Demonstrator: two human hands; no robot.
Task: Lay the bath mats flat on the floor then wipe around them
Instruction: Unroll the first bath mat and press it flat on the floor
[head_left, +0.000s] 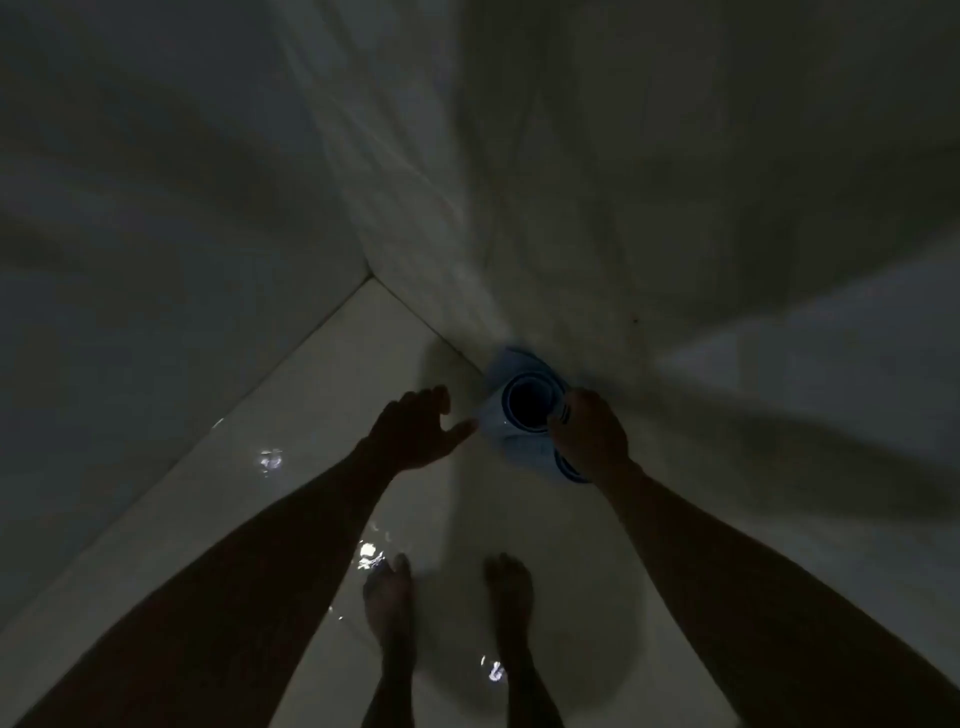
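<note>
The scene is dim. A rolled light-blue bath mat (511, 400) stands on end against the wall, its dark hollow core facing up at me. My right hand (589, 431) grips the roll's right rim, fingers curled over its edge. A second blue roll (569, 470) shows partly beneath that hand. My left hand (415, 428) hovers just left of the roll with its fingers spread and holds nothing; whether the thumb touches the mat is unclear.
Glossy pale floor tiles (311, 467) carry wet glints. Two walls meet in a corner (371, 273) beyond the mats. A pale curtain or sheet (415, 182) hangs down behind the roll. My bare feet (389, 603) stand close below the mats.
</note>
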